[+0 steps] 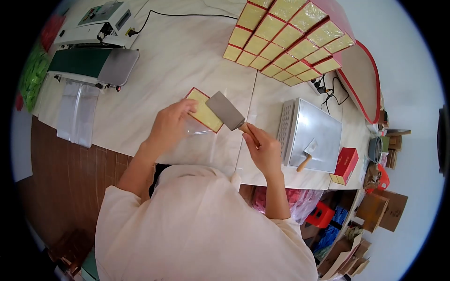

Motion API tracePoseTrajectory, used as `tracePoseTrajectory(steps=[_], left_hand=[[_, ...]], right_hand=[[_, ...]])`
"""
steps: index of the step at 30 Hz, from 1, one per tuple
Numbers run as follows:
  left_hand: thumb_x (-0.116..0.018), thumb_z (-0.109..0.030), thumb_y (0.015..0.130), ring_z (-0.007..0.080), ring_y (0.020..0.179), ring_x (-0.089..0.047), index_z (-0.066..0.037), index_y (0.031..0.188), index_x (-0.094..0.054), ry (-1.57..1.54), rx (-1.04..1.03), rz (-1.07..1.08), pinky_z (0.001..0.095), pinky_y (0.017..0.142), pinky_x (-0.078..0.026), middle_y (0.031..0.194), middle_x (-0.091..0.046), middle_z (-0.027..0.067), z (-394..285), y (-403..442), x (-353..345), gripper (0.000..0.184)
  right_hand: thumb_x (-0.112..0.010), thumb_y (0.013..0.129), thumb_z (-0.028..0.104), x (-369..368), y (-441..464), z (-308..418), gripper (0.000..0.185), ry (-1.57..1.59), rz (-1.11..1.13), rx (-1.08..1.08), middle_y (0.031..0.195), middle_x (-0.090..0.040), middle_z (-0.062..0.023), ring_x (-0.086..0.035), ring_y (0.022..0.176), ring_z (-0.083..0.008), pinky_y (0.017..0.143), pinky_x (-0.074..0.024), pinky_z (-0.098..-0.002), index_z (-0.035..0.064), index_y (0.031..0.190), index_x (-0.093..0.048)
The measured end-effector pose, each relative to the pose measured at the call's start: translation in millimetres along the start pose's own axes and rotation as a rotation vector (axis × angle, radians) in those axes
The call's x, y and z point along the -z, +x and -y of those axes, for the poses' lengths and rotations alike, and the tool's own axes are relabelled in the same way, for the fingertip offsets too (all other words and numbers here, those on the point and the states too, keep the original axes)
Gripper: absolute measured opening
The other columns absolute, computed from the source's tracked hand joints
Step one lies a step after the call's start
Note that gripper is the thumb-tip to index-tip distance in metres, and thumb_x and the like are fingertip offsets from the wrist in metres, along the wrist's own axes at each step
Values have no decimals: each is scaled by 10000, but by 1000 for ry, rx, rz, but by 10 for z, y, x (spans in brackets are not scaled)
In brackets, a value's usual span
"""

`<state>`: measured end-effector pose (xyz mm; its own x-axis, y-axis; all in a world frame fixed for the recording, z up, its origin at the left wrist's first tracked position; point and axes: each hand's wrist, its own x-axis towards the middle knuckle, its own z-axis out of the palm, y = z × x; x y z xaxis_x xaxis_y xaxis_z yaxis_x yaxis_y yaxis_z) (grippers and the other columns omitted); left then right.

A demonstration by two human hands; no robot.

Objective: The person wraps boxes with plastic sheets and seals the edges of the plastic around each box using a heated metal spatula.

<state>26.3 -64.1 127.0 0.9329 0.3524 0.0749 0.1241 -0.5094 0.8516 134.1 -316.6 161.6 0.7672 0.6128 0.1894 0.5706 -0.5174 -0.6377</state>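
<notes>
A yellow box with red edges (205,112) lies on the pale marbled table, with clear film showing at its near side. My left hand (169,122) is at the box's left end, its fingers closed on that edge. In my right hand (263,149) is the wooden handle of a scraper (226,110), whose flat metal blade overlaps the box's right side. Whether the blade presses on the box cannot be made out.
Stacked yellow and red boxes (286,40) stand at the back. To the right are a metal hot plate (318,131) with a second scraper (307,157) on it and a red box (346,164). A sealing machine (89,61) stands at the left.
</notes>
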Motion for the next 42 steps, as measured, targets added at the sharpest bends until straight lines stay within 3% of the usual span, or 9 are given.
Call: tracePoseTrajectory(steps=[6, 7, 10, 16, 20, 25, 31, 38, 42], left_hand=[[-485, 125, 818, 277, 1076, -651, -58, 1247, -565, -39, -120, -121, 359, 902, -515, 1171, -652, 136, 231, 35, 254, 473], [-524, 82, 835, 262, 1265, -531, -63, 1309, -553, 6, -94, 1, 362, 1064, -406, 1334, -568, 112, 184, 38, 332, 497], [-634, 36, 775, 292, 1401, -357, -120, 1320, -578, 202, -223, 143, 414, 1143, -307, 1461, -451, 86, 207, 96, 288, 571], [-838, -147, 652, 333, 1442, -256, -240, 1181, -697, 104, -324, 255, 460, 1171, -252, 1523, -383, 72, 193, 219, 133, 555], [-851, -173, 643, 317, 1446, -252, -239, 1049, -749, 38, -358, 277, 462, 1183, -230, 1512, -408, 43, 204, 306, 81, 424], [-849, -211, 676, 274, 1415, -330, -165, 768, -768, -71, -362, 296, 509, 1189, -193, 1342, -588, -36, 158, 346, 84, 131], [-811, -228, 742, 246, 1329, -463, -144, 741, -753, -106, -297, 247, 527, 1184, -191, 1188, -663, -34, 177, 408, -9, 102], [-781, -214, 783, 260, 1319, -470, -106, 747, -734, -99, -279, 287, 535, 1177, -199, 1107, -667, -14, 189, 498, -10, 124], [-774, -150, 780, 275, 1289, -487, -86, 745, -724, -120, -295, 312, 456, 1103, -332, 1111, -656, 27, 180, 549, 8, 89]], right_hand=[[-721, 867, 168, -136, 27, 64, 235, -67, 50, 69, 681, -615, -63, -573, 527, -216, 493, -444, -340, 81, 1084, -697], [-721, 867, 168, -147, 33, 72, 235, -71, 56, 75, 681, -615, -63, -573, 527, -216, 493, -444, -340, 81, 1084, -697], [-726, 863, 167, -165, 57, 87, 239, -71, 64, 106, 668, -605, -56, -569, 521, -216, 489, -442, -342, 85, 1086, -695], [-724, 866, 161, -183, 74, 137, 254, -36, 118, 133, 666, -599, -66, -565, 514, -216, 489, -447, -341, 75, 1102, -686], [-715, 877, 168, -186, 69, 137, 260, -29, 159, 112, 678, -604, -74, -566, 519, -221, 493, -448, -343, 63, 1112, -679], [-695, 897, 178, -151, 89, 141, 251, -14, 180, 114, 691, -607, -79, -567, 530, -236, 500, -449, -351, 58, 1116, -677], [-666, 921, 187, -94, 103, 123, 244, 18, 219, 111, 707, -620, -83, -577, 548, -258, 511, -457, -360, 49, 1122, -675], [-652, 928, 180, -101, 82, 158, 230, 24, 227, 177, 747, -655, -96, -596, 548, -269, 503, -471, -361, 54, 1120, -670], [-650, 929, 179, -134, 67, 154, 235, 26, 208, 188, 738, -651, -90, -591, 539, -272, 497, -470, -365, 59, 1131, -662]])
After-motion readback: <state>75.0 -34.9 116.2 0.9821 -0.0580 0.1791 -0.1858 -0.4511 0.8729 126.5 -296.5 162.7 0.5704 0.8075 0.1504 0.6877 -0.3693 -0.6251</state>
